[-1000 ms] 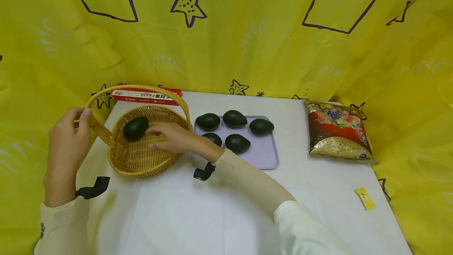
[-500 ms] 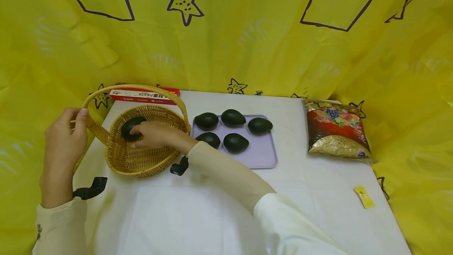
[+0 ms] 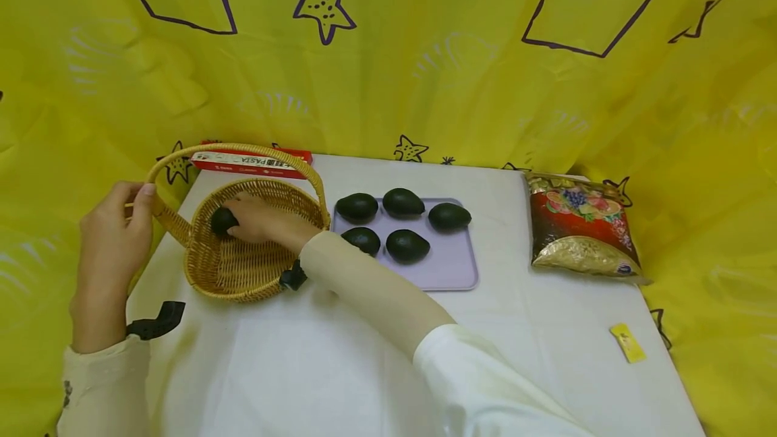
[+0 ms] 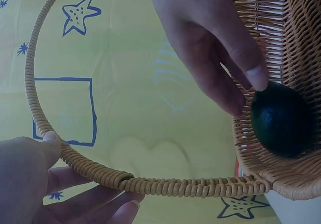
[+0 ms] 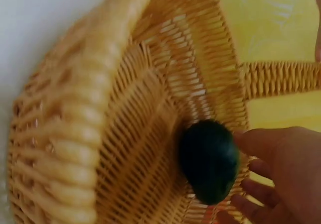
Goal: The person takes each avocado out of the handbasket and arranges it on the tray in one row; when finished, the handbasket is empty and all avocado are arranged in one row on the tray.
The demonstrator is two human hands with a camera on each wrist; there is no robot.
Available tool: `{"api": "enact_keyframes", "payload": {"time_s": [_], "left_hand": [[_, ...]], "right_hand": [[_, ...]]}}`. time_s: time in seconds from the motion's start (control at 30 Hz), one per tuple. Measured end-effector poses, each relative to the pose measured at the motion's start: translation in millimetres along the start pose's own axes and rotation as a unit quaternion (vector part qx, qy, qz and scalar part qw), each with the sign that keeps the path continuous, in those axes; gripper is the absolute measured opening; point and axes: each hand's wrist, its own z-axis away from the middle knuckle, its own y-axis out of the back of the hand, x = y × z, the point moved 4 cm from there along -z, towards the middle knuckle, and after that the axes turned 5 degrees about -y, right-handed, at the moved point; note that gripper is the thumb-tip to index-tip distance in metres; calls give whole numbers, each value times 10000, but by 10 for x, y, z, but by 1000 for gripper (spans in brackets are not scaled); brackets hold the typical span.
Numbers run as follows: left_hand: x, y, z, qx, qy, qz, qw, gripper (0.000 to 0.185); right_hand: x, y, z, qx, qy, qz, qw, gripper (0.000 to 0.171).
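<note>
A white table [image 3: 340,363] fills the lower frame. At left-centre stands a wicker basket [image 3: 243,275]; the left hand [image 3: 112,241] grasps its handle, thumb and fingers curled round the cane. To its right a lilac tray [image 3: 452,268] carries five avocados. Inside the basket, against the upper-left wall, lies one avocado [image 3: 222,221]; the right hand [image 3: 261,221] touches it with nearly straight fingers, not closed round it. At far right lies a snack bag [image 3: 577,228].

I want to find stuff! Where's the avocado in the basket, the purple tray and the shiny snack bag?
avocado [image 3: 222,221]: head view, its dark visible side.
purple tray [image 3: 452,265]: head view, bare front part.
snack bag [image 3: 577,224]: head view, red middle.
</note>
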Motion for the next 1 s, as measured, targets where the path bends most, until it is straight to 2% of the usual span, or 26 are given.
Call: {"api": "enact_keyframes", "payload": {"time_s": [0.37, 0.6, 0.8, 1.0], "left_hand": [[7, 8, -23, 0, -61, -25, 10000, 62], [6, 5, 4, 37, -50, -25, 10000, 61], [7, -19, 2, -4, 5, -9, 10000, 63], [-3, -34, -4, -1, 74, 1, 10000, 63]], "right_hand": [[62, 12, -82, -62, -148, -43, 9999, 58], [68, -57, -125, -128, -248, 181, 9994, 63], [131, -99, -120, 102, -575, 416, 9974, 64], [173, -134, -135, 165, -551, 180, 9982, 65]]}}
